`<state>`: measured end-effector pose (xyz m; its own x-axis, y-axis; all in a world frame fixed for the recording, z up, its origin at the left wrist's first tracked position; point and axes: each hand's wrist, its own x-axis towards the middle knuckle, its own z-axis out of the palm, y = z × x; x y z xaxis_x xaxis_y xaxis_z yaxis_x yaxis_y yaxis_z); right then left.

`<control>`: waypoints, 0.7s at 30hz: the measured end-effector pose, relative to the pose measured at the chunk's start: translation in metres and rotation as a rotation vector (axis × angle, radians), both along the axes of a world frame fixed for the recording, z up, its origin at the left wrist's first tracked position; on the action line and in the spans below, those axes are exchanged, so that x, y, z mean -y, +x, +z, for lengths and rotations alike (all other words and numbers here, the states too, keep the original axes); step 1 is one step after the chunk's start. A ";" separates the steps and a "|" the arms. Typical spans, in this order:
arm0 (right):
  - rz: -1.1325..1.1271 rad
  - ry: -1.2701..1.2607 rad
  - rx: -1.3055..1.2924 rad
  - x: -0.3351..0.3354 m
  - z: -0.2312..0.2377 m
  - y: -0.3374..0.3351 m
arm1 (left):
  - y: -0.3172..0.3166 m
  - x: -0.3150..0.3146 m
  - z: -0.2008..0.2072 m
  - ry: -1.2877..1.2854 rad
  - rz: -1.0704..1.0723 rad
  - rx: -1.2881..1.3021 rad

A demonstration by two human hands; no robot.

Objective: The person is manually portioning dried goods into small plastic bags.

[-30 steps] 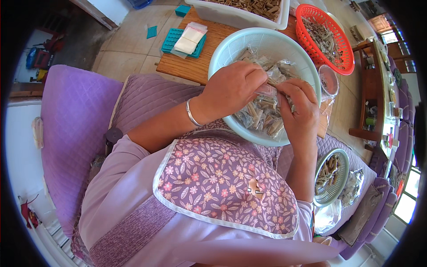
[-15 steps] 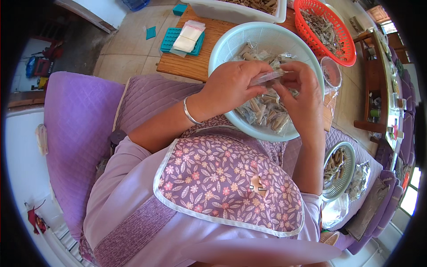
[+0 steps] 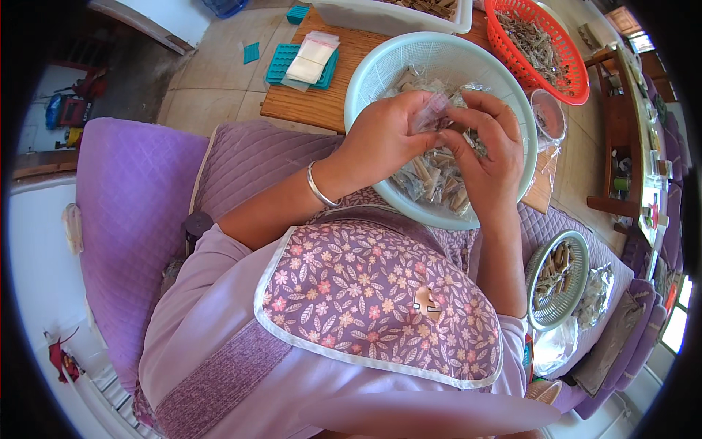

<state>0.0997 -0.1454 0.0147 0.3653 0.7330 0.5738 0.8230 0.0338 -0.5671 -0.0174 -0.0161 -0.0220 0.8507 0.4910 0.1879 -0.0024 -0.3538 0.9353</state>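
Observation:
Over a pale blue-green plastic basket (image 3: pixel 363 73), a small clear plastic bag (image 3: pixel 431 113) is held between my hands. My left hand (image 3: pixel 389 135), with a silver bangle at the wrist, pinches the bag between thumb and fingers. My right hand (image 3: pixel 491 143) has its thumb and fingertips closed at the bag's right end. Whether anything is inside the bag cannot be made out. Beneath my hands, the basket holds many clear packets with tan, stick-like pieces (image 3: pixel 436 179) in them.
A red basket (image 3: pixel 581 80) of dry greyish pieces and a white tub (image 3: pixel 395 18) of brown pieces stand behind. Empty bags (image 3: pixel 313 57) lie on a teal tray (image 3: pixel 278 62) at the wooden table's left. Right of me sits a smaller green basket (image 3: pixel 578 293) of tan sticks.
The small bag has turned from lying slantwise to standing more upright in my left fingers. My right hand has shifted slightly down and left, its fingertips lower on the bag.

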 end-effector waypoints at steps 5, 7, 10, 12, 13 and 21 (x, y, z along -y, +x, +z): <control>0.015 0.017 -0.046 -0.002 -0.003 0.008 | 0.002 0.002 -0.010 -0.058 -0.003 0.066; 0.020 0.276 -0.343 0.002 -0.008 0.017 | 0.004 -0.001 -0.016 -0.103 -0.034 0.027; -0.109 0.479 -0.427 0.017 0.006 0.052 | 0.003 0.000 -0.017 -0.243 -0.038 0.118; -0.335 0.435 -0.283 0.042 0.024 0.082 | 0.001 0.000 -0.002 -0.341 -0.054 0.077; -0.641 0.202 0.224 0.052 0.035 0.093 | 0.002 0.000 0.005 -0.438 -0.076 0.038; -0.070 -0.017 -0.593 0.019 -0.013 0.015 | 0.003 0.005 0.014 -0.715 -0.123 0.040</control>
<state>0.1147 -0.1639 0.0020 0.6676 0.7029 0.2455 0.3660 -0.0228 -0.9303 -0.0143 -0.0210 -0.0084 0.9068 0.4065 -0.1114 -0.0417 0.3495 0.9360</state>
